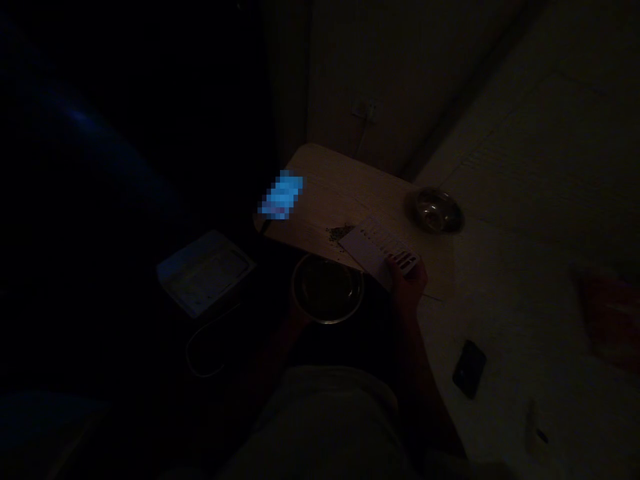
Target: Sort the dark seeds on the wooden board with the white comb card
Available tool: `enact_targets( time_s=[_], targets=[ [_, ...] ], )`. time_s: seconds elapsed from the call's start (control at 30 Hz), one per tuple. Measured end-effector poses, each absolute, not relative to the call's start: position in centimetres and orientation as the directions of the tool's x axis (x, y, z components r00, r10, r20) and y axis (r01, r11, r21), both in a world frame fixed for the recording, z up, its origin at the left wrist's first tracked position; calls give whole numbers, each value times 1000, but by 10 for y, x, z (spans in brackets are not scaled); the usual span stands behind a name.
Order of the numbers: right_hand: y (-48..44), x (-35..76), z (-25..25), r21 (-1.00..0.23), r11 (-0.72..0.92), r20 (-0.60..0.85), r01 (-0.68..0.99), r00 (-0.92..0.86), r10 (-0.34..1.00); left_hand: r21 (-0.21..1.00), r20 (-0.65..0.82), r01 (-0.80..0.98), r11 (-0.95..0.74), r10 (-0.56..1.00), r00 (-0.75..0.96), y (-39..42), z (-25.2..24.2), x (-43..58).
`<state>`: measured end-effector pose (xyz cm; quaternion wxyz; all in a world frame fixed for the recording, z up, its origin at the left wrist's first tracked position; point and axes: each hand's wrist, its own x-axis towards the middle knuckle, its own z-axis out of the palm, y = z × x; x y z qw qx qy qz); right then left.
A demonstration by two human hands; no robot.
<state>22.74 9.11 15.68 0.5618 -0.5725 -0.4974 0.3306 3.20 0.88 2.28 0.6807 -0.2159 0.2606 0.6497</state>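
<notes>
The view is very dark. My right hand [413, 285] grips a flat, pale board with slots [367, 245] at its near end. The board's far end rests on the small wooden table, beside a little heap of dark, grain-like bits [340, 233]. Under the table's front edge, my left hand [300, 316] holds a round metal bowl [327, 319] by its left side. Most of the left fingers are hidden by the bowl and the dark. What lies inside the bowl cannot be made out.
On the wooden table [320, 160] a lit, blurred screen [283, 196] is at the left end. A second metal bowl [440, 211] sits at the right. A dark phone [469, 369] lies on the pale surface at right. A pale box [205, 273] stands left, and a wall socket [364, 107] is behind.
</notes>
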Motion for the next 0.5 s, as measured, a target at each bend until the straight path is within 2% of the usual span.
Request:
enact_targets(
  time_s=[0.1, 0.27, 0.37, 0.5],
  targets=[
    [90, 228, 157, -973, 131, 183, 190, 292, 939, 23, -657, -996, 81, 752, 46, 10, 30, 33],
    [91, 235, 156, -971, 133, 189, 200, 297, 936, 26, -610, -995, 96, 790, 60, 10, 28, 32],
    [92, 241, 155, -974, 134, 188, 185, 314, 931, 51, -633, -996, 77, 774, 27, 9, 24, 31],
    [93, 246, 156, -975, 142, 193, 173, 329, 924, 28, -659, -997, 68, 751, 33, 8, 21, 30]
  ],
)
